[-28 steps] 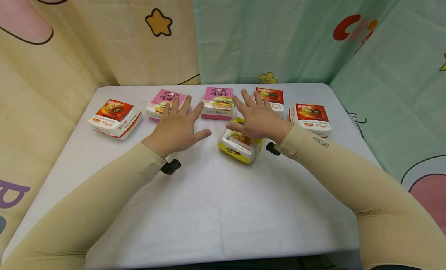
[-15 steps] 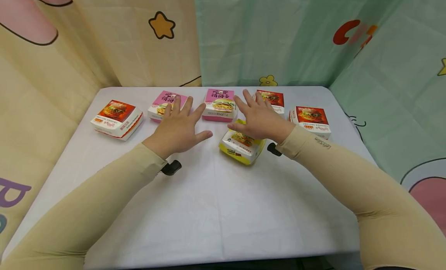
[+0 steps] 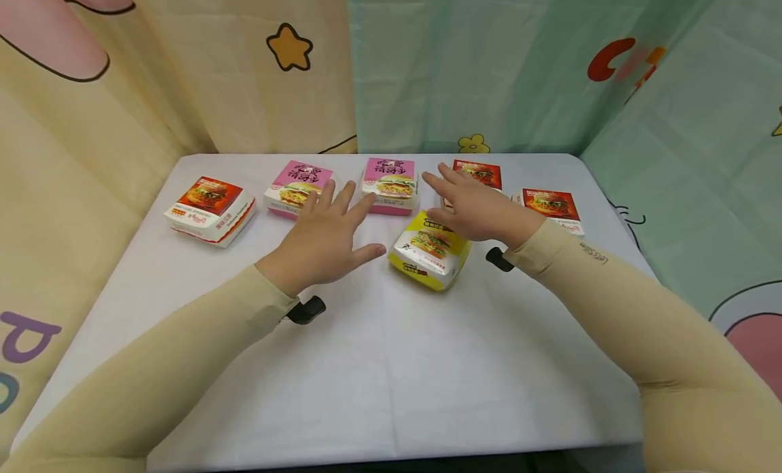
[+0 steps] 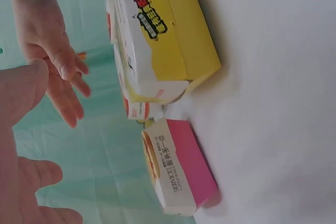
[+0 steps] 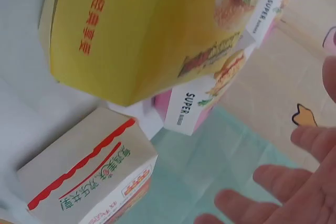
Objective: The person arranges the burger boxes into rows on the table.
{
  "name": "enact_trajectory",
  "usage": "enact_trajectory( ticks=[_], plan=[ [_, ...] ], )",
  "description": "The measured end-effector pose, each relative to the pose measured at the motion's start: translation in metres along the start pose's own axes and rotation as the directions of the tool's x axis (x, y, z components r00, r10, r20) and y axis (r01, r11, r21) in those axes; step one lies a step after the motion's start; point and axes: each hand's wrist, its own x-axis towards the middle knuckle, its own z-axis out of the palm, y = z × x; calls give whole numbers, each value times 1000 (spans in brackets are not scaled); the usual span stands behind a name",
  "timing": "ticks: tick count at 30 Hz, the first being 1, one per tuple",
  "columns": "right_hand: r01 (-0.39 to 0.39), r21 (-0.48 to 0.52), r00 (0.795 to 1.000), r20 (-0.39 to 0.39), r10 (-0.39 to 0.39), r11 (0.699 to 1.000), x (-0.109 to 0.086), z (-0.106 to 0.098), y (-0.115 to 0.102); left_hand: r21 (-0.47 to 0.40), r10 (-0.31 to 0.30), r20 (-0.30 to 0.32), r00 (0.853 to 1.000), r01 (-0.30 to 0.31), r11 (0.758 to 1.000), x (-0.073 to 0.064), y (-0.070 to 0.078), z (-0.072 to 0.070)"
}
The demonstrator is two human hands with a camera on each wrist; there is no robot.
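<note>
A yellow and white burger box sits at an angle on the white-covered table. My right hand hovers over its far right corner, fingers stretched, holding nothing. To the left of that box my left hand is spread, palm down, over the table. Its fingertips overlap the near edge of a pink burger box in the head view. A second pink burger box stands between the hands, farther back. The right hand partly hides a red burger box. In the left wrist view, the yellow box's side shows upright.
Another red burger box stands at the left, and one more red burger box at the right, partly behind the right wrist. Patterned curtains hang behind and beside the table.
My right hand has shifted right and turned, uncovering more of the yellow burger box. The left hand has moved slightly right and nearer. The boxes stay in place; the head view has shifted a little.
</note>
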Motion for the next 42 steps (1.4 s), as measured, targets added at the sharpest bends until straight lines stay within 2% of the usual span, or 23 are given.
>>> enact_trajectory(
  ticks=[6,11,20,29,35,42],
  plan=[
    [20,25,998,63,-22,999,-3,-1,9,-24,56,-28,998,-57,998,-8,14,7],
    [1,27,994,108,-4,1000,-5,1,13,-42,100,-12,995,-100,994,-8,27,19],
    [1,74,993,115,-9,997,-7,6,20,-93,99,16,995,-97,991,-2,36,34],
    [33,72,995,87,-39,997,-12,9,19,-120,85,42,995,-80,990,2,32,41],
    [63,92,996,55,-68,994,-9,11,5,-110,71,40,997,-66,992,0,22,44],
    [74,86,996,45,-78,994,2,13,-17,-89,68,27,997,-65,994,-4,4,43]
  ],
)
